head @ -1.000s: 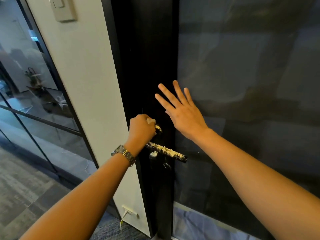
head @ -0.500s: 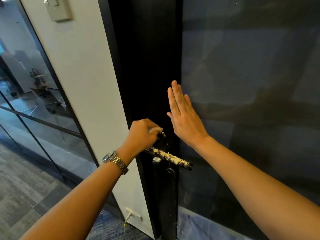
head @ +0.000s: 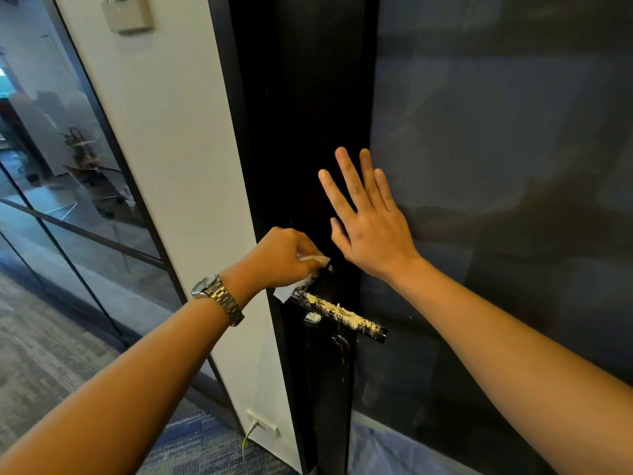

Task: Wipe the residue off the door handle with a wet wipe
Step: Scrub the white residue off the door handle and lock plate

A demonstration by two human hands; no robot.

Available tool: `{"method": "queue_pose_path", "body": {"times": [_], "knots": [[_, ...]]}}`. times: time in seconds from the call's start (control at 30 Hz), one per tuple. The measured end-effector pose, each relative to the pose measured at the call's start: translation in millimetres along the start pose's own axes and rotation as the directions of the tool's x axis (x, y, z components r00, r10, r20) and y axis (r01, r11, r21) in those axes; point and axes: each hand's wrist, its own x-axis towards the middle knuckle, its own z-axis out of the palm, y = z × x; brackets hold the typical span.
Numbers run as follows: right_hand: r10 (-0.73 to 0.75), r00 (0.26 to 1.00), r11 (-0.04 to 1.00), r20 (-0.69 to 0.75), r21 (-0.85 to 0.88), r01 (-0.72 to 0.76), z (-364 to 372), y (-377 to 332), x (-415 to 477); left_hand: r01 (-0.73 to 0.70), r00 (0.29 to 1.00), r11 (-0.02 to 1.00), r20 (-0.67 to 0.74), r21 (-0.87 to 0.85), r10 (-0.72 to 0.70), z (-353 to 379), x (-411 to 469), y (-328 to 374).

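A black lever door handle [head: 346, 317] sticks out from the dark door frame [head: 308, 132], its top coated with pale yellowish crumbly residue. My left hand [head: 281, 257], with a metal watch on the wrist, grips a white wet wipe [head: 294, 287] just above the handle's inner end. Part of the wipe hangs below my fingers, touching the handle near its base. My right hand [head: 368, 221] is flat with fingers spread, palm against the door at the frame's right edge above the handle.
The dark glass door panel [head: 496, 166] fills the right. A white wall strip [head: 164, 166] with a switch plate [head: 126, 12] and a low socket [head: 262, 423] stands left of the frame. Glass partitions [head: 51, 166] and carpet [head: 51, 354] lie farther left.
My right hand's fingers have spread apart on the door. A corner of the wipe now hangs out below my left hand, beside the handle's base.
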Motion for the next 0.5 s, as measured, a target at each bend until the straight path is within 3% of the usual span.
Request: {"method": "queue_pose_path", "body": {"times": [0.1,0.17,0.23,0.37,0.5], "knots": [[-0.016,1.000,0.991,-0.014,-0.130,0.014,7,-1,4,0.049,0.998,0.999,-0.048,-0.001,-0.049,-1,1,-5],[-0.025,0.999,0.980,-0.031,-0.198,0.018,12,-3,4,-0.024,0.999,1.000,-0.042,0.006,0.025,7,0,-2],[-0.018,0.998,0.977,-0.059,-0.213,0.005,16,-5,5,-0.108,0.994,0.994,-0.012,0.020,0.108,13,-2,2],[-0.022,0.996,0.974,-0.090,-0.226,0.001,18,-5,6,-0.055,0.992,0.998,-0.113,-0.027,0.052,11,0,-4],[-0.010,0.996,0.973,-0.084,-0.231,-0.009,18,-5,7,-0.196,0.980,0.972,0.059,0.128,0.190,26,-5,7]]}}
